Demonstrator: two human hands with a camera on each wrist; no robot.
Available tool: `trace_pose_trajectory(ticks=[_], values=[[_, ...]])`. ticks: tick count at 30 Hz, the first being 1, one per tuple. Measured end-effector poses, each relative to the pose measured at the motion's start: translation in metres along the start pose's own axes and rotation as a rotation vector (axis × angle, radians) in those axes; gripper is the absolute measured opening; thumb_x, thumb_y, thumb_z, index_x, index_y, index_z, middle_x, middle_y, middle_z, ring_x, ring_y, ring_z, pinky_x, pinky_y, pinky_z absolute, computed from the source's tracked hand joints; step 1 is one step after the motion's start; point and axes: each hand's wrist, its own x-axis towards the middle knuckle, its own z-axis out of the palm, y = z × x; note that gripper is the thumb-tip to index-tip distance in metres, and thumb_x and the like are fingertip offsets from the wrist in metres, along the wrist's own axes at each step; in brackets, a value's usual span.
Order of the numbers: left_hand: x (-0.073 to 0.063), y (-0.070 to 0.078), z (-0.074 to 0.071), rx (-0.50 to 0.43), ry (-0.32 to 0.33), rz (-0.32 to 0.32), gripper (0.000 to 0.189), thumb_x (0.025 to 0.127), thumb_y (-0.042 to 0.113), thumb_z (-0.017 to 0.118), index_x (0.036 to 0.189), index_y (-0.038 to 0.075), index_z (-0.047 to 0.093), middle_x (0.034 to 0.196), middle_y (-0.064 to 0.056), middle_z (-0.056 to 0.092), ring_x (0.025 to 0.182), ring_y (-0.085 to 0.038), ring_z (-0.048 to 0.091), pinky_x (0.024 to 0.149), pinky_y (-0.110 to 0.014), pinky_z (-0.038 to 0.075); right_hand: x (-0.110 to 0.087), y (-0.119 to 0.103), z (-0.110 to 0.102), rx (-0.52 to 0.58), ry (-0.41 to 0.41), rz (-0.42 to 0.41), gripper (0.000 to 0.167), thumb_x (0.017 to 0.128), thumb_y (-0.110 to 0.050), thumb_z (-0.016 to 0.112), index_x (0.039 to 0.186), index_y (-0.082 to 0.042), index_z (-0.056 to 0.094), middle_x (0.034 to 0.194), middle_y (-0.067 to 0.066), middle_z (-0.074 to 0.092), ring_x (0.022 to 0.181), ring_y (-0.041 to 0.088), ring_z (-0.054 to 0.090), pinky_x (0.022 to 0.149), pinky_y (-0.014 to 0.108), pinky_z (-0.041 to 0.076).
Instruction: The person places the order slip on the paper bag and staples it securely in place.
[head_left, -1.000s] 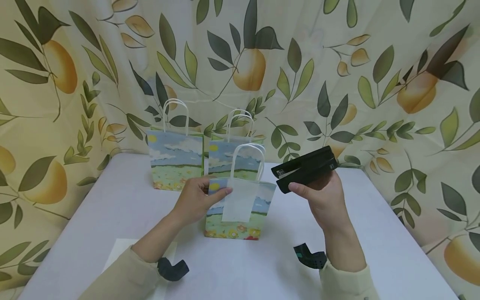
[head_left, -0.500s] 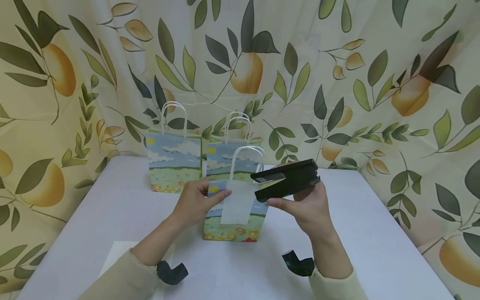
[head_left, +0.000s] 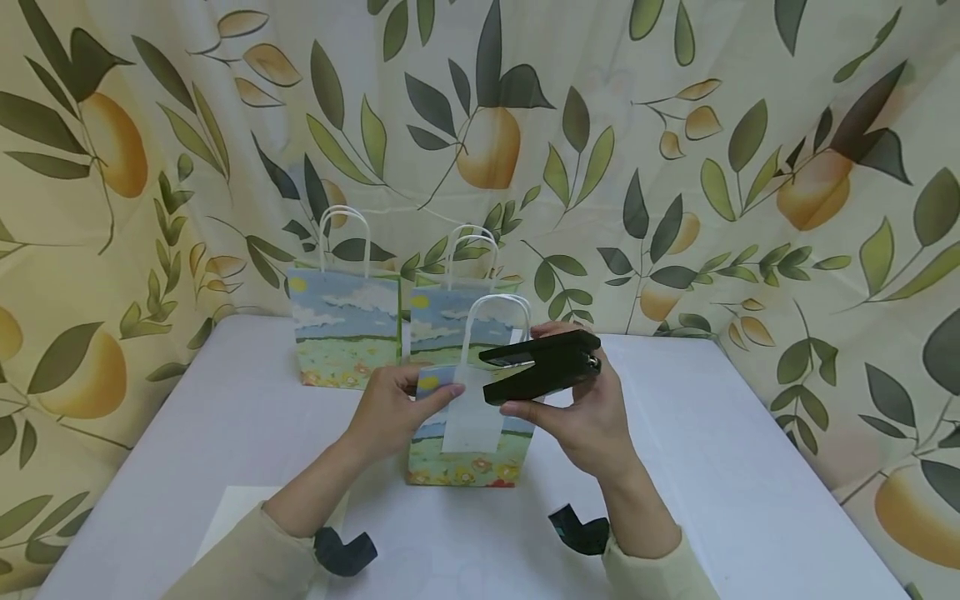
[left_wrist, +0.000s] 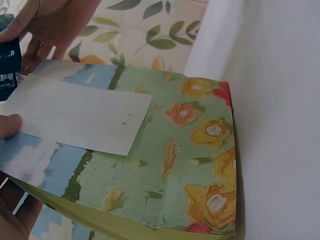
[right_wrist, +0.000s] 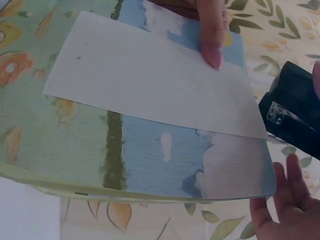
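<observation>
At the front bag [head_left: 471, 468], left hand [head_left: 393, 408] pinches paper [head_left: 474, 427] while right hand [head_left: 592, 425] grips stapler [head_left: 546, 367]

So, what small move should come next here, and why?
I'd probably ease the stapler on until its jaws straddle the white paper and the top edge of the front bag. The right hand holds it close to that edge, jaws apart, and the left hand pinches the paper against the bag.
</observation>
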Motion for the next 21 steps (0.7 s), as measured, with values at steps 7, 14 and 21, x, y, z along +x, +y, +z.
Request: trace_pose_trajectory(ticks=[7, 14, 21], values=[[-0.001, 0.0, 0.003, -0.002, -0.007, 0.003, 0.047, 0.095, 0.027, 0.077, 0.059, 0.01, 0.055, 0.056, 0.002, 0.039, 0.05, -0.009, 0.036, 0.047, -0.024, 0.03, 0.0, 0.003, 0.001, -0.019, -0.092, 0.096, 0.08, 0.066, 0.011, 0.092, 0.132, 0.002, 0.048, 0.137, 0.017, 0.065, 0.135, 0.022, 0.058, 0.121, 0.037, 0.035], [-0.002, 0.001, 0.004, -0.001, -0.008, 0.013, 0.051, 0.096, 0.027, 0.076, 0.057, 0.011, 0.049, 0.056, 0.002, 0.037, 0.05, -0.009, 0.035, 0.049, -0.024, 0.03, -0.002, 0.009, 0.002, -0.092, -0.118, 0.133, 0.093, 0.069, 0.007, 0.093, 0.147, -0.011, 0.045, 0.129, 0.005, 0.061, 0.124, 0.015, 0.059, 0.114, 0.043, 0.041], [-0.002, 0.002, 0.003, 0.016, -0.008, 0.013, 0.047, 0.096, 0.027, 0.076, 0.059, 0.012, 0.052, 0.058, 0.004, 0.04, 0.055, -0.008, 0.038, 0.052, -0.023, 0.033, -0.002, 0.01, 0.004, -0.135, -0.18, 0.11, 0.132, 0.075, 0.003, 0.09, 0.167, -0.031, 0.001, 0.127, 0.009, 0.071, 0.123, 0.014, 0.065, 0.124, 0.061, 0.026]])
